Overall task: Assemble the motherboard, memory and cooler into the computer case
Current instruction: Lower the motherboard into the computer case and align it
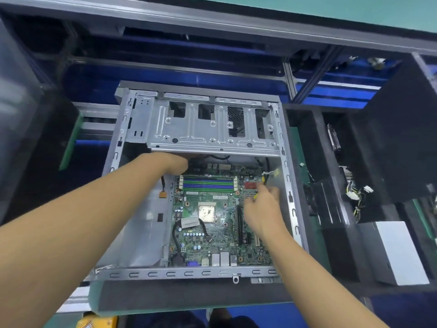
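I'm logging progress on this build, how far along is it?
Done: the motherboard sits inside the case. In hand: the left hand is at its far edge under the drive cage; the right hand works beside the red connectors. Left: the cooler, since the processor is bare; the memory slots look empty.

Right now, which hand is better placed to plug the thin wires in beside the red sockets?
Probably the right hand: its fingers lie at the thin wires next to the red sockets. The left hand is across the motherboard, under the drive cage.
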